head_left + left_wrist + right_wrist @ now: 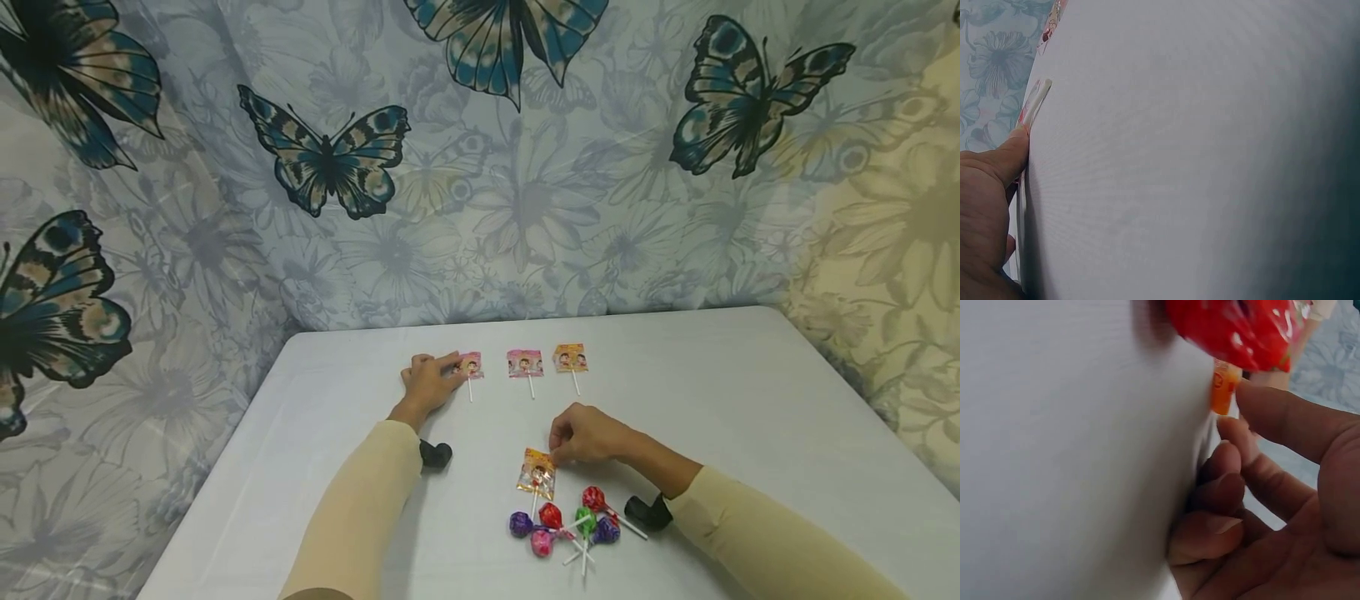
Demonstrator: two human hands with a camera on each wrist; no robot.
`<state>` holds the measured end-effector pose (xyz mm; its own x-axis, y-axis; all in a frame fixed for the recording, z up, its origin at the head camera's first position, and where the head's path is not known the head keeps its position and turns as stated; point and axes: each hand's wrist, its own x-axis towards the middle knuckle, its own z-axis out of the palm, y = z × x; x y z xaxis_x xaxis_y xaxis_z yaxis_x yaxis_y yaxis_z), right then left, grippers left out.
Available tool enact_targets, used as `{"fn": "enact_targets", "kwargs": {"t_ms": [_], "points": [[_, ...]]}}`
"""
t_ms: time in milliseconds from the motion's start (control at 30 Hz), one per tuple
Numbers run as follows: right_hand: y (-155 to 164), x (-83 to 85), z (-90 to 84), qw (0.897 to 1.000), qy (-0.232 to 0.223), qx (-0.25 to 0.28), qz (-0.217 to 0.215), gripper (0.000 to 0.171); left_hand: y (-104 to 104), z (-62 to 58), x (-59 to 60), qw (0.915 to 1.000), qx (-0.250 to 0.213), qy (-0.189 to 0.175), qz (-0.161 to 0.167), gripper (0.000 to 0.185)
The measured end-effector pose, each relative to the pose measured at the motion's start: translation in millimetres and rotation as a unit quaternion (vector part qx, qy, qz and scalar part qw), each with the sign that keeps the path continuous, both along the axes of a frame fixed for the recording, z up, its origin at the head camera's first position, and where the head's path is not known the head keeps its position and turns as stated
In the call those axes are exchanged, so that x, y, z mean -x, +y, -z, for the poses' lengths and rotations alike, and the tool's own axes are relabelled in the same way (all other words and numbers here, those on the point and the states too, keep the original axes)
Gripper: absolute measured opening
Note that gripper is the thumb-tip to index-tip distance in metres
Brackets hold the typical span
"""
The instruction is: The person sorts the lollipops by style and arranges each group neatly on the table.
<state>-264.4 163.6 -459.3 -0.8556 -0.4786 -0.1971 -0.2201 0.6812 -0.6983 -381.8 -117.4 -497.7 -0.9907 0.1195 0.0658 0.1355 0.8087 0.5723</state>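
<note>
From the head view, the left hand lies flat, fingers straight, touching the pink flat-wrapped lollipop that heads a row of three on the white table. The right hand pinches the orange flat-wrapped lollipop above a cluster of round foil lollipops.

The left wrist view shows a fingertip pressing the pink wrapper's edge.

The right wrist view shows thumb and forefinger closed on the orange corner. This looks like sorting; the next move likely calls for lifting it to the row.

Home: butterfly curtain behind table
</note>
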Motion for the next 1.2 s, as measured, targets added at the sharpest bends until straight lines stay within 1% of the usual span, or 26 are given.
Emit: {"fn": "enact_targets", "kwargs": {"t_ms": [200,333,433,667,933,1067,1200], "points": [[-2.9,1.7,-2.5,0.999,0.0,-0.039,-0.016,0.015,-0.7,-0.1,0.5,1.0,0.001,-0.001,0.001,0.045],[-2.2,1.8,-4.3,0.998,0.003,-0.062,-0.008,0.017,0.3,0.0,1.0,1.0,0.008,0.001,0.005,0.046],[-1.5,1.6,-6.1,0.998,-0.004,-0.07,-0.003,0.017,0.6,0.0,1.4,0.9999,0.009,0.001,0.007,0.046],[-0.7,0.5,-6.3,0.998,-0.004,-0.055,-0.032,0.015,-0.5,1.0,1.3,0.9999,0.009,0.003,0.006,0.045],[1.1,-0.5,-4.1,0.998,0.002,-0.034,-0.043,0.015,-0.8,0.9,0.7,0.9999,0.013,0.0,0.001,0.044],[3.5,-1.4,-3.5,0.999,0.012,-0.029,-0.043,0.018,-0.1,1.2,0.3,0.9999,0.01,0.001,-0.001,0.044],[5.5,-2.4,-3.4,0.999,0.012,-0.014,-0.028,0.017,0.7,1.5,0.0,1.0,0.008,0.006,0.0,0.044]]}}
